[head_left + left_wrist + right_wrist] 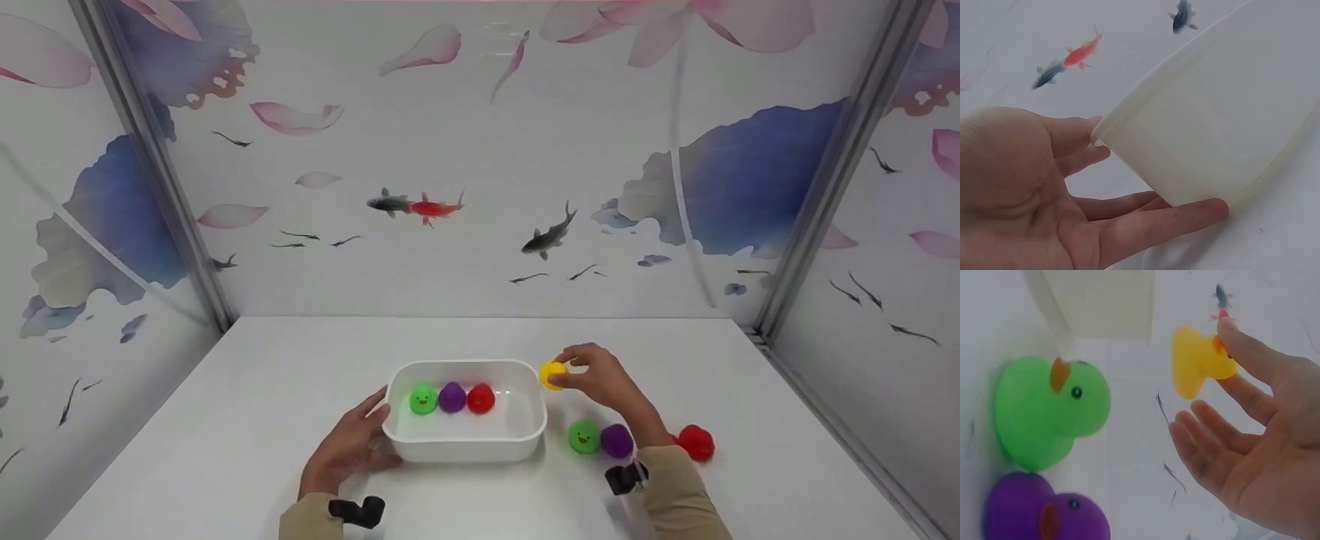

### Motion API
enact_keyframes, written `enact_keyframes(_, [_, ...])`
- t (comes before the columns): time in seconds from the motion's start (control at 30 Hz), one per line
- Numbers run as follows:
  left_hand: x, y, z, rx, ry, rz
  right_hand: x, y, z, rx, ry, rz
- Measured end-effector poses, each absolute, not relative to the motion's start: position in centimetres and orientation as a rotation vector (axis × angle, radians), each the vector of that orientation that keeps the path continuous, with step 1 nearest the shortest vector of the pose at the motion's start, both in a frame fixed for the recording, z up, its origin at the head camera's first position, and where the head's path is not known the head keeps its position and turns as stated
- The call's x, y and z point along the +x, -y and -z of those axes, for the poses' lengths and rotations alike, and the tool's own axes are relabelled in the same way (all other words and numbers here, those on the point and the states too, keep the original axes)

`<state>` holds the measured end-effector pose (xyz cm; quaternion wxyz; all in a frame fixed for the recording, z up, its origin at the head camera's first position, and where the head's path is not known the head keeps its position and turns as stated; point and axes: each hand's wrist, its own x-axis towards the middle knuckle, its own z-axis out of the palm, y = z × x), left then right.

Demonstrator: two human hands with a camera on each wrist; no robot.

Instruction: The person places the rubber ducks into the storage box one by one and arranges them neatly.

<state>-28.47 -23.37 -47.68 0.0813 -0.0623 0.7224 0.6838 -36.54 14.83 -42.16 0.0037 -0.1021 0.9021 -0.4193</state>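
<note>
My right hand [604,379] pinches a yellow rubber duck [1189,363] by its head, between thumb and forefinger, with the other fingers loosely bent below it. The duck is held up just off the right rim of a white plastic tub [471,450]. Fairly straight fingers of my left hand [1033,185] touch the tub's left end, at the rim and low on the wall. Inside the tub stand a green duck [423,399], a purple one [452,397] and a red one [481,399] in a row.
Right of the tub, a second green duck [583,436] and purple duck [616,441] stand side by side on the white table [300,360]. Another red duck [697,442] is partly behind my right forearm. Printed walls [465,262] enclose the table's back and sides.
</note>
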Motion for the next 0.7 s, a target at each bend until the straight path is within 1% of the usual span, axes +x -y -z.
enact_keyframes(0.33, [-28.5, 23.6, 47.7, -0.151, -2.175, -2.039, -38.3, -10.9, 41.5, -0.239, -2.747, 1.319])
enact_keyframes(0.53, [-28.5, 23.7, 47.8, -0.149, -2.164, -2.043, -38.6, -9.3, 42.2, -0.159, -2.714, 1.296])
enact_keyframes(0.7, [-28.6, 23.7, 47.9, -0.155, -2.158, -2.042, -38.6, -8.4, 43.2, -0.175, -2.687, 1.281])
